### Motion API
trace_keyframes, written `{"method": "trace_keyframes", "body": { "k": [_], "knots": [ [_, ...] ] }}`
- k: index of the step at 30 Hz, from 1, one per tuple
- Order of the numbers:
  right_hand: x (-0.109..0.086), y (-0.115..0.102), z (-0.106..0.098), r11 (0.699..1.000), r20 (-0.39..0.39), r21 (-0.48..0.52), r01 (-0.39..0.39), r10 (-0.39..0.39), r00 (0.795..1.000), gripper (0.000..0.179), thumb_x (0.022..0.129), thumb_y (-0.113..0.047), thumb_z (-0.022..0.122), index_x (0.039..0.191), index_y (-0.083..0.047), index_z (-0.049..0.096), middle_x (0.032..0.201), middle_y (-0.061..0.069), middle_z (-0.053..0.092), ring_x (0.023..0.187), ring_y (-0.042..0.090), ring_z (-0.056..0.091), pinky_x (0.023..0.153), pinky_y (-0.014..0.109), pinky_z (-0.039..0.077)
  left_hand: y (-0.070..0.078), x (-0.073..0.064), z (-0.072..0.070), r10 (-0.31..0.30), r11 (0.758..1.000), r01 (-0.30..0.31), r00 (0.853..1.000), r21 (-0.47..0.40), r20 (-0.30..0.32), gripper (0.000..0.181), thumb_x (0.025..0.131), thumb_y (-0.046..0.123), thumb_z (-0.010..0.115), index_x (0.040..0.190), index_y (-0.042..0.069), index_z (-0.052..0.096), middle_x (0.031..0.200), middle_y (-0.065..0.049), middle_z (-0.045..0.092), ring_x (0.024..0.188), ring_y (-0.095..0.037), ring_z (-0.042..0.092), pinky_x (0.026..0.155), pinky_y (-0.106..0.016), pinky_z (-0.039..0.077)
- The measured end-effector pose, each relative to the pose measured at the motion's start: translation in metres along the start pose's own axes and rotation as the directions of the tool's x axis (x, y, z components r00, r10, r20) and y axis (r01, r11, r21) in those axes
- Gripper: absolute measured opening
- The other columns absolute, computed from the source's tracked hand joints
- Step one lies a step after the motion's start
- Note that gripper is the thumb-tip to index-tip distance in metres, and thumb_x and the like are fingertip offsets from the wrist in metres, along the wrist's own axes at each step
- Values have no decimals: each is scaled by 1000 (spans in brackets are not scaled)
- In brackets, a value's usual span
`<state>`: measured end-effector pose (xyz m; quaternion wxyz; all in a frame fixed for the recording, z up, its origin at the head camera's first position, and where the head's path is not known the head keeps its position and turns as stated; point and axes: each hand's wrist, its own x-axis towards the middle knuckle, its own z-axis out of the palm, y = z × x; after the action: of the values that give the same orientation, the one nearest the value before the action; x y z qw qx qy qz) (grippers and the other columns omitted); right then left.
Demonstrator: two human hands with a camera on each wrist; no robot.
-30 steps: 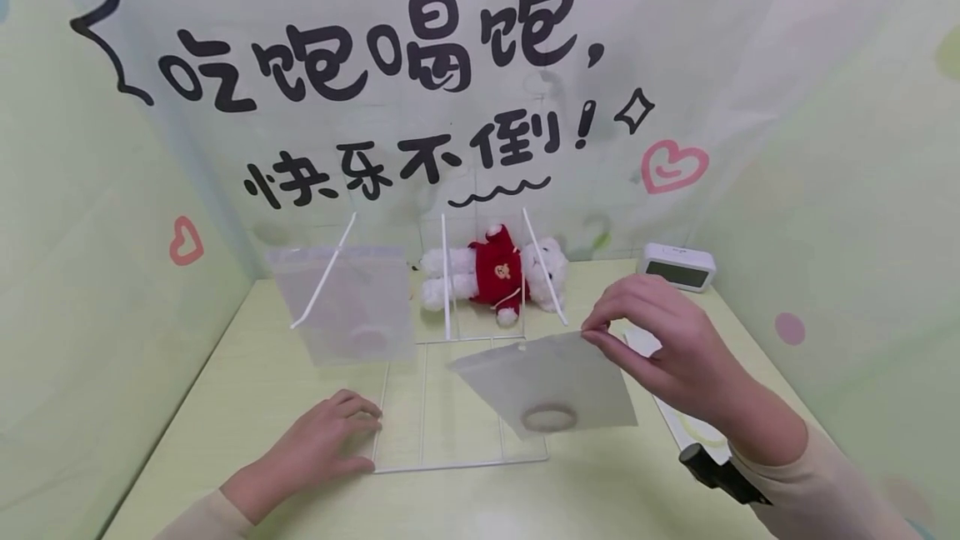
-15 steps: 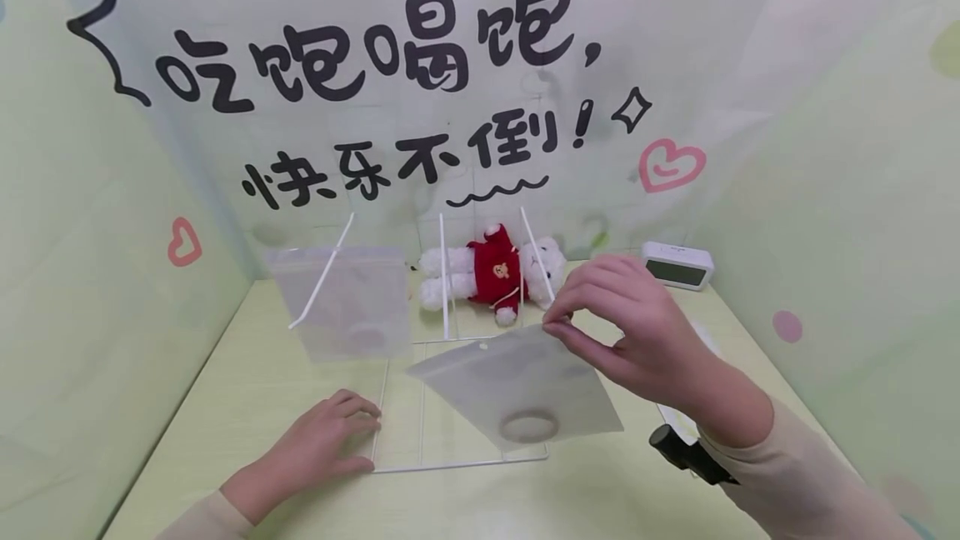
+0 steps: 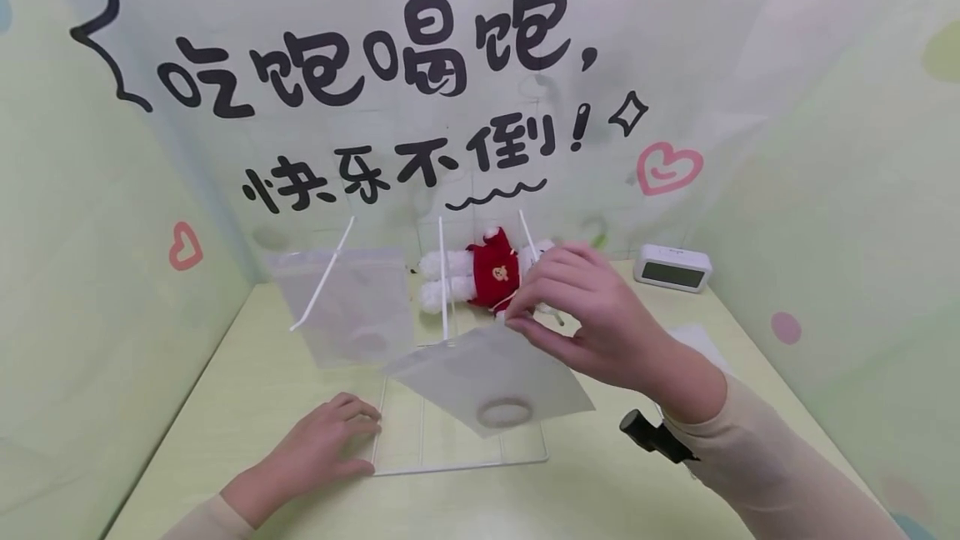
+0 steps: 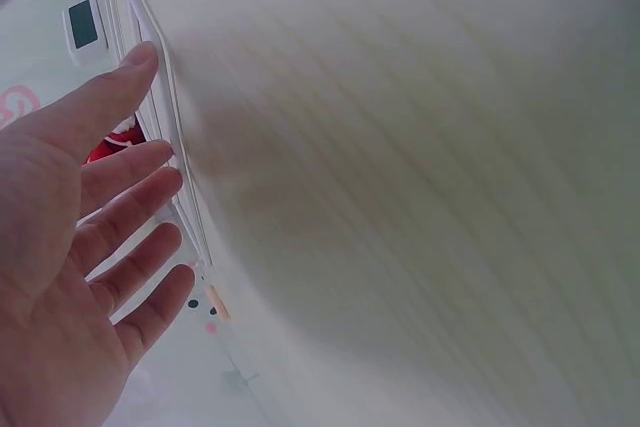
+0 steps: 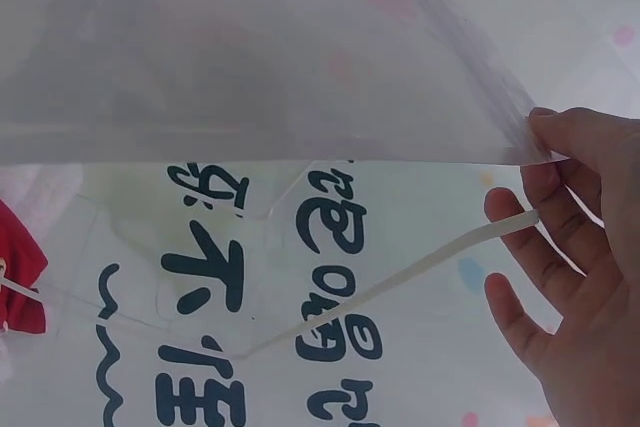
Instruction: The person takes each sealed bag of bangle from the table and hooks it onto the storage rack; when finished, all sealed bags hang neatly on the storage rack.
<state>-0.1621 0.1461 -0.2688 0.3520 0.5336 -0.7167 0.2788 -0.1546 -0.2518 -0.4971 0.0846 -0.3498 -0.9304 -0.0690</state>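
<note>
My right hand pinches the top corner of a translucent zip bag between thumb and index finger. A pale ring-shaped thing lies low inside it. The bag hangs tilted over a white wire rack, overlapping its base and the foot of its middle prong. In the right wrist view, a white prong ends at my other fingers. Fingers extended, my left hand rests against the left wire of the base. Another translucent bag hangs from the rack's left prong.
Behind the rack lies a white plush toy in a red top, partly covered by my right hand. A white digital clock stands at the back right. Some white sheet shows beyond my right forearm. Printed curtains enclose the table.
My right hand has carried the bag leftward, closer to the middle and right prongs, covering part of the plush toy. My left hand stays at the rack's base.
</note>
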Motion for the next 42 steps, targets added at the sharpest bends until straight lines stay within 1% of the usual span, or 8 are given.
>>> {"method": "trace_keyframes", "body": {
  "k": [5, 12, 19, 21, 26, 28, 34, 42],
  "knots": [
    [5, 2, 2, 1000, 18, -25, -5, 5, 1000, 15, 82, -11, 84, 93, -14, 74, 88, -6, 70, 85, 9, 62, 98, 36, 47, 1, 0, -1, -5, 1000, 5, 1000, -2, -2, 48, 74, 44, 88, 113, 18, 78, 124, 8, 69, 116, -17, 58, 97, -43, 57],
    [6, 8, 3, 994, 81, -11, -104, 105, 991, 13, 84, -14, 84, 93, -17, 75, 87, -7, 70, 85, 9, 61, 97, 36, 47, 2, 0, -1, -7, 1000, 7, 1000, 1, 2, 47, 73, 43, 88, 112, 17, 78, 124, 8, 69, 115, -18, 58, 96, -44, 57],
    [9, 26, 7, 982, 133, 50, -182, 174, 976, 14, 85, -12, 84, 94, -16, 74, 87, -8, 71, 85, 9, 63, 98, 38, 46, 2, -1, -1, -8, 1000, 8, 1000, -4, -11, 47, 73, 44, 88, 111, 18, 78, 123, 9, 69, 115, -17, 58, 94, -43, 58],
    [10, 31, 8, 974, 152, 79, -213, 199, 968, 14, 85, -12, 84, 94, -15, 74, 86, -9, 71, 84, 9, 64, 96, 37, 47, 2, -1, -1, -12, 1000, 11, 1000, -3, -8, 47, 73, 44, 88, 111, 19, 78, 124, 9, 69, 115, -17, 58, 94, -43, 58],
    [11, 44, 12, 944, 181, 172, -281, 251, 951, 11, 87, -10, 82, 95, -14, 75, 86, -9, 71, 84, 7, 63, 85, 30, 51, 1, -2, 1, -10, 1000, 10, 1000, -1, -5, 47, 73, 45, 88, 112, 19, 78, 124, 9, 69, 115, -17, 58, 94, -43, 58],
    [11, 50, 14, 939, 177, 189, -288, 255, 950, 10, 88, -9, 82, 94, -13, 75, 85, -8, 71, 84, 6, 62, 81, 28, 53, 1, -2, 1, -5, 1000, 5, 1000, -1, -9, 47, 73, 45, 88, 111, 19, 78, 124, 9, 69, 115, -17, 58, 94, -43, 58],
    [11, 65, 20, 930, 164, 198, -309, 279, 946, 9, 88, -8, 81, 95, -11, 76, 86, -5, 73, 83, 7, 64, 79, 25, 56, 1, -1, -1, -6, 1000, 6, 1000, -4, -9, 47, 73, 45, 88, 110, 19, 78, 123, 8, 69, 115, -18, 59, 95, -43, 58],
    [12, 79, 26, 874, 200, 239, -423, 382, 902, 7, 90, -9, 80, 96, -12, 77, 88, -4, 73, 86, 9, 64, 81, 25, 57, 3, 1, -2, -19, 1000, 19, 1000, -17, -4, 47, 72, 43, 89, 111, 18, 78, 123, 8, 70, 115, -18, 59, 95, -43, 58]
  ]
}}
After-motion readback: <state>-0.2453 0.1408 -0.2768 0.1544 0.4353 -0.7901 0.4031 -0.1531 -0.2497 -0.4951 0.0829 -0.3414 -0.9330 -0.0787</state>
